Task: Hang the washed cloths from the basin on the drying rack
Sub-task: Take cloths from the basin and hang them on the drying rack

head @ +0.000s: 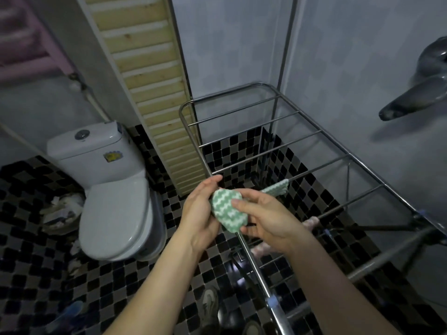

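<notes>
Bathroom rack (348,154); left hand (198,213), right hand (268,218) partly hide green cloth (227,209).

Green zigzag cloth (227,210) at drying rack (348,155)

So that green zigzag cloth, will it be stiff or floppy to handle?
Probably floppy: the green zigzag cloth bunches into a rounded wad between the left hand and right hand. Likely light too, since a thumb pinch seems enough to hold it.

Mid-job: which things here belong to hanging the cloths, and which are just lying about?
Job: green cloth, held between left hand and right hand; rack.
Lying about: toilet; slatted panel; litter beside the toilet.
</notes>
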